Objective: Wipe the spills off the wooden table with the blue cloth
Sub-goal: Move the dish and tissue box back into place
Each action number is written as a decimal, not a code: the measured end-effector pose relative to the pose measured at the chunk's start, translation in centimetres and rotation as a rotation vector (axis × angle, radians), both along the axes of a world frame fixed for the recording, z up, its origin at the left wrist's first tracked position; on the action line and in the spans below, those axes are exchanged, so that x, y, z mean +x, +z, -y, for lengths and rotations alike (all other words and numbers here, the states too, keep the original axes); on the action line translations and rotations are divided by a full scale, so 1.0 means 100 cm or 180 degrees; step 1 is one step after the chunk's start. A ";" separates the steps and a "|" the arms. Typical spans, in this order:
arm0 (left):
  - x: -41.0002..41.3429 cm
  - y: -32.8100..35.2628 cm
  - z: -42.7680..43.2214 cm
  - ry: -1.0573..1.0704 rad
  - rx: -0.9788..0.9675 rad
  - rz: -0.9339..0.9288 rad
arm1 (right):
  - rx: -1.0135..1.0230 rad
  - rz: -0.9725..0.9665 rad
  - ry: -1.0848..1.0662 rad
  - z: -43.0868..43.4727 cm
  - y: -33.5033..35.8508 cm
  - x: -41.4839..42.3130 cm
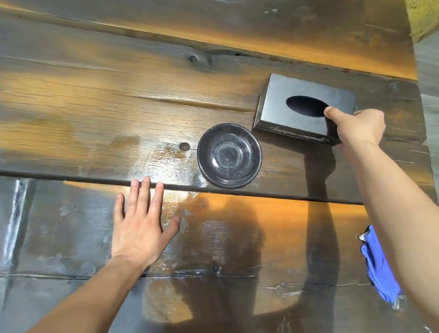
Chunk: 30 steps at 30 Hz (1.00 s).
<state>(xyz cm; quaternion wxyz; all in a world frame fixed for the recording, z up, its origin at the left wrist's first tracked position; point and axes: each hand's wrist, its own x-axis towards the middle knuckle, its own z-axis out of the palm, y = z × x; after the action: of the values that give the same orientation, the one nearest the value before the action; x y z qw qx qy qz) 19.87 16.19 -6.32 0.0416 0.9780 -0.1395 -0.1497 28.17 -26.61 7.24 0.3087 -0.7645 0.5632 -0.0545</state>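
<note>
The crumpled blue cloth (377, 266) lies near the counter's (67, 107) right edge, partly behind the right arm, while the left hand (139, 223) rests flat, fingers spread, and the right hand (357, 127) grips the box (302, 106).

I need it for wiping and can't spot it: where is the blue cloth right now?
In the head view, the blue cloth lies at the table's near right edge, partly hidden behind the right forearm, untouched by either hand.
</note>
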 end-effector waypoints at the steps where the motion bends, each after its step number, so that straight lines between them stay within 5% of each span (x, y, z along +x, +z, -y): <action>1: 0.001 0.000 -0.001 0.0015 -0.0076 -0.0010 | 0.0026 0.0100 0.0005 -0.009 0.005 0.001; 8: -0.005 0.005 -0.026 0.0834 -0.0372 0.0009 | 0.0460 0.0629 0.0313 -0.122 0.009 0.016; 17: -0.018 0.004 -0.073 0.0886 -0.0241 0.0083 | 0.0815 0.0216 0.0881 -0.279 -0.023 0.021; 30: -0.017 0.005 -0.075 0.0694 -0.0072 0.0023 | 0.0700 -0.0132 0.0857 -0.322 -0.046 0.027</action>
<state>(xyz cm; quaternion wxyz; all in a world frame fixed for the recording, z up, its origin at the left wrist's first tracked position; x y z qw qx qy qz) 18.22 23.66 -5.85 0.0681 0.9873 -0.0341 -0.1392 30.84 5.63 2.61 0.3833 -0.7956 0.4646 0.0649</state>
